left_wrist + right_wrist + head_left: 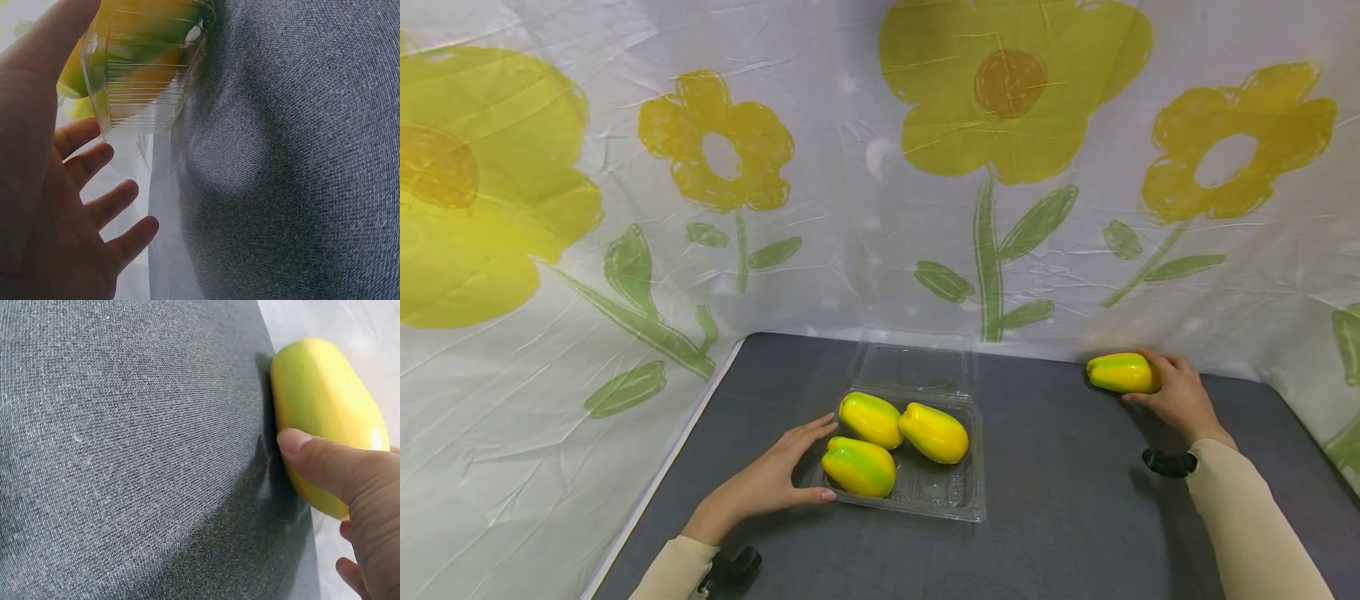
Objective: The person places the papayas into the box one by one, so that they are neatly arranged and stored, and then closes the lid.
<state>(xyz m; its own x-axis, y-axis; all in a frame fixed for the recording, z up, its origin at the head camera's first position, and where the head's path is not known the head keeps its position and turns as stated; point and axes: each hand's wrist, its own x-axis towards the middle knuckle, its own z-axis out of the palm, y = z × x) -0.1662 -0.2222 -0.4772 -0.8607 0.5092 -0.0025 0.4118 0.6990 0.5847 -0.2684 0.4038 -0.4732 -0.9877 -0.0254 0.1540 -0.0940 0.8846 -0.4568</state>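
Three yellow-green papayas lie in a clear plastic clamshell box (925,496): a front-left papaya (859,467), a back-left papaya (871,419) and a right papaya (934,433). My left hand (775,479) is at the box's left side, thumb and fingers spread. In the left wrist view, its fingertips (100,153) are close to the box wall (147,94); whether they touch it I cannot tell. At the far right of the table, my right hand (1180,396) grips another papaya (1122,372) by one end. The right wrist view shows the thumb (325,459) against this papaya (322,394).
The box's transparent lid (913,367) lies folded back behind it. A dark grey cloth (1045,500) covers the table. A white curtain with printed yellow flowers (850,208) hangs along the table's back and left edges, close behind the papaya on the right.
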